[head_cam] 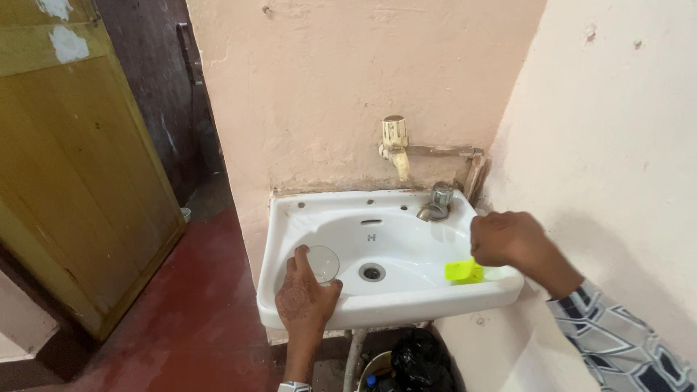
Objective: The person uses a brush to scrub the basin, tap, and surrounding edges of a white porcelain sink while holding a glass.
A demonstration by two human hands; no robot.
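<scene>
A clear glass (pixel 322 263), round and see-through, sits in the left hand (pixel 305 299), whose grip is wrapped around its side; it is held just inside the front left rim of the sink (pixel 406 308), above the basin. The right hand (pixel 504 238) is clenched over the top of a bright yellow-green plastic piece (pixel 463 271) that rests on the sink's right ledge; how much of it the fingers grasp cannot be told, since the fist hides its upper part.

The sink is small, white and glazed, with rounded corners and a smooth oval bowl. A round metal drain (pixel 372 272) lies at the bottom of the bowl, with a narrow overflow slot on the back wall above it. A dull metal tap (pixel 435 202) stands on the back right corner of the ledge. Above it, a cream-coloured plastic tap (pixel 396 147) juts from the wall, fed by a pipe running off to the right.

The sink is fixed in a corner of rough, pale pink plaster walls (pixel 327 87), chipped and stained along the top edge of the sink. To the left stands a worn yellow wooden door (pixel 80 189) with patches of flaked paint. The floor (pixel 196 319) is smooth dark red. Under the sink a grey drainpipe drops down beside a crumpled black plastic bag (pixel 421 363).
</scene>
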